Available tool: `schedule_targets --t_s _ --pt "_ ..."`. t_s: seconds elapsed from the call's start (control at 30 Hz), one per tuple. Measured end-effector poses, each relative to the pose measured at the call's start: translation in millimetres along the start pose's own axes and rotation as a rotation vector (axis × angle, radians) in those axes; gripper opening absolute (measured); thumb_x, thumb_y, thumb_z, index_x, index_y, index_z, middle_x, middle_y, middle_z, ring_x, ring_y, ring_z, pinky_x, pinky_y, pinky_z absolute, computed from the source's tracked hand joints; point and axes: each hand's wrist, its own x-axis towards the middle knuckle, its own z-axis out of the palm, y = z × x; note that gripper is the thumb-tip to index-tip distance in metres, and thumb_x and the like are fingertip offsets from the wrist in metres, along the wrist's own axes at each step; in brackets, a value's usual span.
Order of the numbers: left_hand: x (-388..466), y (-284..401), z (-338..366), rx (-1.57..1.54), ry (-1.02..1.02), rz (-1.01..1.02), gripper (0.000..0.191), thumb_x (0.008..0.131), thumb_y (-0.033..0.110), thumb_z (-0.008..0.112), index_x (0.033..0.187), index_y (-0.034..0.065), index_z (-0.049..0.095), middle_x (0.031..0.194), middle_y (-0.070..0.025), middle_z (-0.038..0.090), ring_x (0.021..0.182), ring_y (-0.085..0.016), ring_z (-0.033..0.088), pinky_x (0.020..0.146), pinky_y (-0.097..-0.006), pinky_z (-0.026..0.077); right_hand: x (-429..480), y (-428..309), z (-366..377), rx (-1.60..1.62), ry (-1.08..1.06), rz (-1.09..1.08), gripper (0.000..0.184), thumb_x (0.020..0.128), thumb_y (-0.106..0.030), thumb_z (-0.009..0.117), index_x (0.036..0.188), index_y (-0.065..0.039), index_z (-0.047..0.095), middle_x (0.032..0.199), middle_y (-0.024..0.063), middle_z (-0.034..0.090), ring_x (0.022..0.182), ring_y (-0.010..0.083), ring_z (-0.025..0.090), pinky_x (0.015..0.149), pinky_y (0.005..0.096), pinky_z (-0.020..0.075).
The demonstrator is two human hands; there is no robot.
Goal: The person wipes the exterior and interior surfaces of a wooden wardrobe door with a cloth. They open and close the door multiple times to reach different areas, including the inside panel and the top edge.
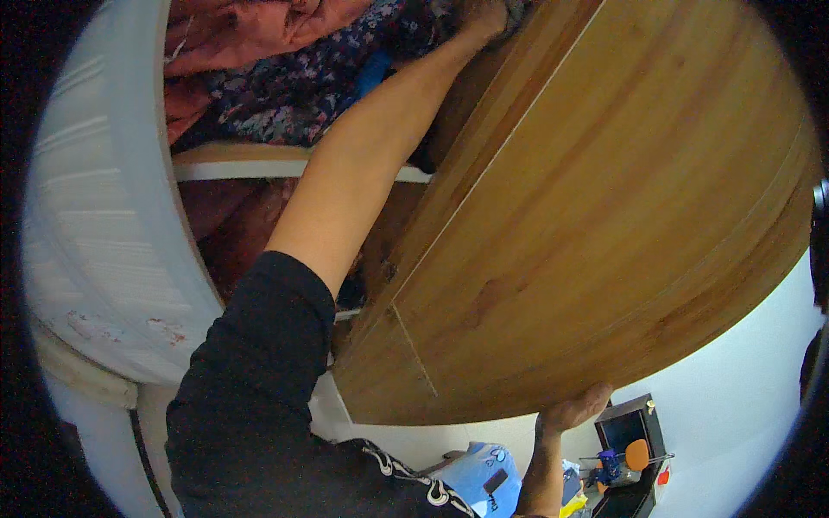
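My left arm, in a black sleeve, reaches up into a cabinet. My left hand (489, 22) is at the top of the view, beside dark floral fabric (278, 97) and next to a dark grey item; its fingers are mostly hidden. Salmon-coloured cloth (259, 32) lies on the same shelf (239, 169), and a small blue item (374, 72) shows near my forearm. The cabinet's wooden door (583, 213) stands open across the right side. My right hand (578, 409) grips its lower edge.
A white panel with raised ridges (97, 213) curves along the left. Dark reddish cloth (239, 226) lies below the shelf. Behind my right arm are a light blue printed item (482, 476) and a dark-framed unit (647, 421) with several coloured things.
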Motion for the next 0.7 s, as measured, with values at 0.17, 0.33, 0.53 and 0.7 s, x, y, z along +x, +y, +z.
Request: schedule_targets --t_s 0.17,0.33,0.53,0.7 --pt "-69.4 4.1 -17.8 0.072 0.06 0.029 0.043 0.099 0.019 0.045 0.138 -0.0013 0.045 0.134 -0.0299 0.049 0.123 -0.047 0.046 0.104 -0.0515 0.038 8.1 -2.9 -11.2 0.446 -0.021 0.211 0.066 0.102 -0.046 0.039 0.146 0.002 0.031 0.144 0.0201 0.04 0.128 0.0305 0.044 0.106 0.0457 0.0356" --pt "-105.3 48.2 -46.0 0.043 0.1 0.158 0.044 0.099 0.018 0.045 0.139 -0.0021 0.043 0.133 -0.0301 0.048 0.122 -0.047 0.046 0.103 -0.052 0.038 18.6 -23.4 -16.7 0.519 0.01 0.267 0.06 0.104 -0.048 0.032 0.134 0.003 0.042 0.13 0.0183 0.049 0.117 0.0265 0.048 0.101 0.0415 0.037" --pt "-148.0 97.1 -55.6 0.016 0.118 0.348 0.045 0.099 0.017 0.045 0.14 -0.0031 0.041 0.133 -0.0303 0.048 0.122 -0.047 0.047 0.102 -0.0525 0.039 13.9 -16.1 -10.3 0.424 0.077 0.279 0.06 0.104 -0.049 0.028 0.129 0.003 0.047 0.117 0.0174 0.055 0.109 0.0249 0.051 0.096 0.0401 0.0388" --pt "-250.6 59.0 -93.3 -0.021 0.045 0.276 0.036 0.087 0.013 0.062 0.121 0.0038 0.053 0.118 -0.0294 0.051 0.112 -0.051 0.048 0.092 -0.0554 0.042 -1.2 15.8 -11.9 0.127 0.093 0.099 0.051 0.101 -0.041 0.044 0.134 -0.002 0.045 0.122 0.0222 0.054 0.11 0.035 0.053 0.094 0.0462 0.0407"
